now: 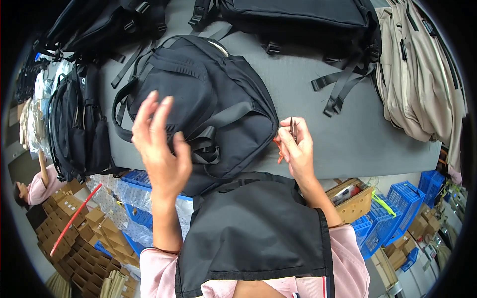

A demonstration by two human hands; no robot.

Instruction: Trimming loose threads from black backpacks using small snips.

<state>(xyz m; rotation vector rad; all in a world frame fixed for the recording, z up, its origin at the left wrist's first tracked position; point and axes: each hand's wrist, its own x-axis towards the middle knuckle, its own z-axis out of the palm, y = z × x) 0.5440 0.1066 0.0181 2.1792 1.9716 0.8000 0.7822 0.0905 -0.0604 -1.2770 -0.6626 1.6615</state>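
Note:
A black backpack [233,94] lies on the grey table, its webbing straps [231,115] loose across it. Above its left part my left hand [161,144] is raised with fingers spread, and nothing shows in it. My right hand [297,149] is closed around small thread snips [292,128] beside the backpack's right edge. Their dark tips point away from me. Something orange [279,151] sticks out below the fingers; whether it belongs to the snips I cannot tell.
More black backpacks [303,20] lie along the far edge and at the left [82,119]. Beige bags [415,69] are piled at the right of the grey table [343,144]. Below stand blue crates [382,218], a wooden box [355,206] and cartons [107,233]. Another person [42,186] is far left.

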